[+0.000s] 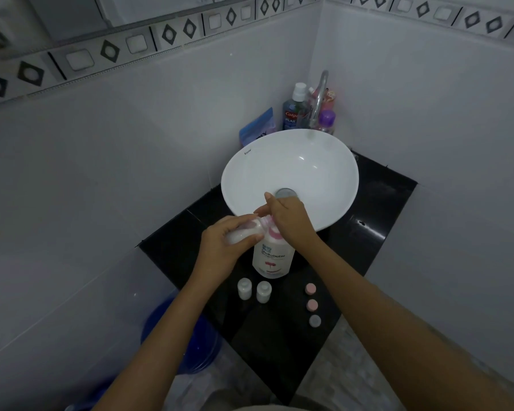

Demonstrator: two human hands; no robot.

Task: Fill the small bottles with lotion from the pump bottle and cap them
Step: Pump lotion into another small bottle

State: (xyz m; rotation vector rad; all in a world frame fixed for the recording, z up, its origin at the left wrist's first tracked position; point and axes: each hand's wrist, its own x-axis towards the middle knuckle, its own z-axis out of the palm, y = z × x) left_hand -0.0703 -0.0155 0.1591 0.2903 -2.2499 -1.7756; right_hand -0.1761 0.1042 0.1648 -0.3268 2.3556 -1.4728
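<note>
A white pump bottle (273,258) with a pink pump stands on the black counter (371,232) in front of the sink. My right hand (291,216) lies flat on top of the pump head. My left hand (223,244) grips a small white bottle (244,232), tilted with its mouth against the pump's spout. Two more small white bottles (244,288) (263,291) stand uncapped just in front of the pump bottle. To their right, two pink caps (310,289) (312,305) and one grey cap (315,320) lie in a row.
A white bowl sink (309,161) with a chrome tap (319,99) fills the back of the counter. Mouthwash (291,112), a purple bottle (327,120) and a blue pouch (257,126) crowd the corner. A blue bucket (181,342) sits on the floor at the left.
</note>
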